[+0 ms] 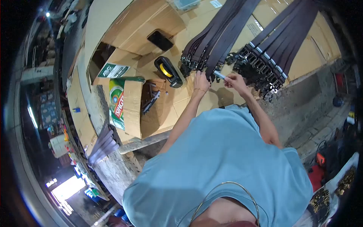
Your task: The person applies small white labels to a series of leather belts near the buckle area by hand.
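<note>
Two bundles of dark belts lie fanned over cardboard, their metal buckles towards me. My left hand [201, 81] is at the buckle end of a belt [218, 49] in the left bundle, its fingers closed around that end. A short pale strip [219, 74] lies across the belt's end, and my right hand [235, 81] pinches the strip's right end. The buckles [193, 62] of the left bundle sit just beyond my left hand. To the right, the second bundle of belts [289, 41] has pale bands [270, 58] near its buckles.
A black tape dispenser [175, 78] with a yellow core and a phone [160, 40] lie left of the belts. An open carton [132, 109] holds small dark items. More straps [104, 145] hang at the left edge. Cardboard [181, 106] covers the bench.
</note>
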Tool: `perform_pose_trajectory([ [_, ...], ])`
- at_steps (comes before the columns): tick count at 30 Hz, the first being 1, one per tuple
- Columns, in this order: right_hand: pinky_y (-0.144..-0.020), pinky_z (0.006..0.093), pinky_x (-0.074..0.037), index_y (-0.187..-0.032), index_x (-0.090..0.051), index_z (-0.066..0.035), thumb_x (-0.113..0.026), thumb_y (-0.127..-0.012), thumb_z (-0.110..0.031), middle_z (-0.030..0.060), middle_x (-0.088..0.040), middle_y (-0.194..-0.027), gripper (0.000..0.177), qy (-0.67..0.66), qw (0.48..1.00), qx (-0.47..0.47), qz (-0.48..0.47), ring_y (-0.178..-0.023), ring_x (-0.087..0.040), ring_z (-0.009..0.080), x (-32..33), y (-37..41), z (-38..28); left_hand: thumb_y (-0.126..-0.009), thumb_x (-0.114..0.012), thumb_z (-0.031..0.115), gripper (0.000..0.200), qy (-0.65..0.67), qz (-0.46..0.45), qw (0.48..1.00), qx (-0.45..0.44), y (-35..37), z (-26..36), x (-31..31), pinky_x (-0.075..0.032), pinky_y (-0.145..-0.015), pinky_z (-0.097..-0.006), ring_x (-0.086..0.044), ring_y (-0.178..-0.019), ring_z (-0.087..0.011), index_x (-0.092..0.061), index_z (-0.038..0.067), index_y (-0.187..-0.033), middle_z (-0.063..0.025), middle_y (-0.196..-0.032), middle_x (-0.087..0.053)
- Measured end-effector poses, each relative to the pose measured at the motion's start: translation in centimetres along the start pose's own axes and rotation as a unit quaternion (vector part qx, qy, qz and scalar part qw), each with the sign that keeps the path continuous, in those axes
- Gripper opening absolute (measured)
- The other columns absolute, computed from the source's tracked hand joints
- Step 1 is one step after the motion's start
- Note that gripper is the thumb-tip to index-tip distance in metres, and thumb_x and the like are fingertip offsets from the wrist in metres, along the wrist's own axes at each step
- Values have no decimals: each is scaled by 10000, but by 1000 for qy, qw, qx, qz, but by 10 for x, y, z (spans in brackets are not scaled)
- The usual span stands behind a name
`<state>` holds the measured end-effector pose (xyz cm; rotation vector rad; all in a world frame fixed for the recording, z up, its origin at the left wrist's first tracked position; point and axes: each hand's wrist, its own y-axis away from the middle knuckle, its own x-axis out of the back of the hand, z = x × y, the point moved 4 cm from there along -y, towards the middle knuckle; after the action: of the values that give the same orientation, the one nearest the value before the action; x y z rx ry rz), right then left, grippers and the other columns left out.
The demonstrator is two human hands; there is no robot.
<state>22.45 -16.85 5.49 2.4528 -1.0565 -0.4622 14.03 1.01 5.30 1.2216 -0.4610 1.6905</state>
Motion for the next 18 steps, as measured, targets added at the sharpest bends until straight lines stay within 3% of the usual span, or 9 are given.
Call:
perform_pose_trajectory([
  [3, -594, 232, -457, -870, -619, 1, -570, -885, -129, 37, -617, -747, 140, 26, 999, -32, -25, -657, -569, 93, -5, -15, 19, -673, -708, 167, 409, -32, 37, 998, 27, -6, 3, 5, -428, -868, -423, -492, -1019, -354, -544, -4, -1006, -167, -1029, -498],
  [5, -583, 231, -441, -861, -623, -12, -575, -884, -136, 29, -613, -734, 136, 40, 999, -24, -16, -636, -547, 82, -6, -16, 20, -651, -728, 175, 407, -24, 9, 999, 34, -8, 4, 8, -415, -887, -416, -454, -1075, -342, -560, 8, -983, -157, -990, -509],
  [7, -600, 232, -443, -860, -623, -1, -597, -871, -151, 33, -612, -757, 152, 40, 997, -12, -64, -655, -550, 79, -10, -19, 17, -608, -758, 177, 357, -38, 68, 997, -26, -7, 11, 18, -471, -783, -380, -579, -906, -304, -608, -21, -864, -179, -892, -592],
  [8, -600, 232, -443, -860, -623, -1, -597, -871, -151, 33, -612, -757, 152, 37, 997, -12, -63, -655, -550, 79, -11, -22, 16, -608, -758, 177, 357, -39, 67, 997, -27, -8, 12, 21, -471, -783, -380, -579, -906, -304, -608, -21, -864, -179, -892, -592],
  [10, -633, 236, -453, -857, -620, 13, -623, -852, -162, 40, -607, -783, 175, -64, 997, -21, -39, -673, -555, 93, -15, -25, 8, -633, -741, 134, 314, 205, -52, 977, -5, -14, 8, 13, -486, -686, -332, -608, -749, -235, -599, -9, -874, -116, -786, -617],
  [13, -671, 247, -465, -856, -617, 27, -646, -833, -163, 60, -608, -813, 194, -37, 998, -1, -44, -690, -563, 114, -19, -25, -6, -676, -718, 87, 219, 309, -64, 949, -14, -12, 12, 20, -476, -598, -281, -594, -617, -146, -608, -15, -836, -69, -713, -637],
  [14, -680, 255, -478, -851, -613, 29, -643, -829, -140, 84, -617, -815, 173, -38, 999, -5, -27, -704, -580, 134, -20, -23, -9, -733, -687, 56, 163, 383, -113, 915, 49, -5, 19, 28, -483, -628, -262, -595, -686, -114, -609, -10, -860, -45, -773, -639],
  [15, -680, 255, -478, -851, -613, 29, -643, -829, -140, 84, -617, -815, 173, -39, 999, -7, -26, -704, -580, 134, -20, -23, -6, -733, -687, 56, 163, 382, -115, 915, 51, -5, 15, 23, -483, -628, -262, -595, -686, -114, -609, -10, -860, -45, -773, -639],
  [18, -668, 250, -484, -832, -605, 35, -641, -824, -115, 103, -629, -800, 155, -105, 992, 4, -66, -708, -596, 141, -22, -24, -7, -775, -656, 39, 161, 533, -127, 835, 49, -4, 11, 15, -503, -666, -257, -611, -714, -121, -614, -9, -923, -51, -839, -646],
])
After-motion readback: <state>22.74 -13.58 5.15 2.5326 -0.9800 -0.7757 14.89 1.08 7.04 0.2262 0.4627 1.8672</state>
